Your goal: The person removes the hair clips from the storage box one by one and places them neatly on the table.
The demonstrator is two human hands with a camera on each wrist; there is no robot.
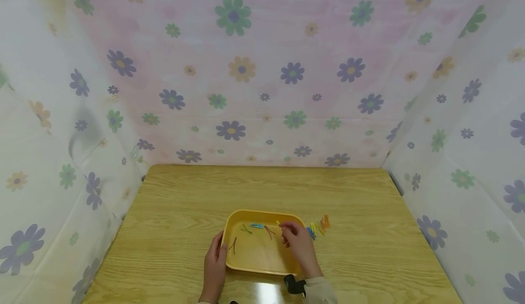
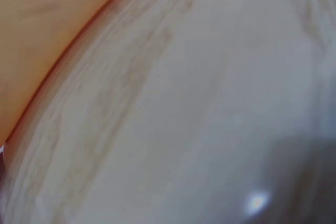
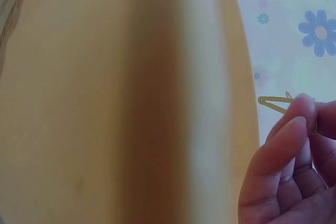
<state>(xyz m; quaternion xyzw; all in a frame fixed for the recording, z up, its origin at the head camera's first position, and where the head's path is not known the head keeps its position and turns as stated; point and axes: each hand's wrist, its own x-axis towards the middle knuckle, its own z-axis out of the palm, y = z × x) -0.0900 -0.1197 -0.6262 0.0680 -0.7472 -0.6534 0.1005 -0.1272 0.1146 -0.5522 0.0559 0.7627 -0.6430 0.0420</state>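
Observation:
A yellow tray point(image 1: 262, 270) lies on the table, and my left hand point(image 1: 215, 264) holds its left side, with the thumb at the rim. Between thumb and fingertips, my right hand point(image 1: 300, 245) pinches a small yellow snap hair clip point(image 1: 278, 223) over the tray's right part. In the right wrist view the hair clip point(image 3: 274, 101) shows a narrow, open V shape. On the tray floor lie a blue hair clip point(image 1: 256, 226), a green one point(image 1: 246, 229), a red one point(image 1: 269, 232) and a dark one point(image 1: 234, 245), spread apart.
Just right of the tray sit more clips on the table: blue point(image 1: 311, 233), yellow point(image 1: 313, 228) and orange point(image 1: 325, 223). Flower-patterned cloth point(image 1: 262, 112) hangs behind the wooden table point(image 1: 197, 190) and along both sides. A black wrist device point(image 1: 293, 285) is on the right wrist.

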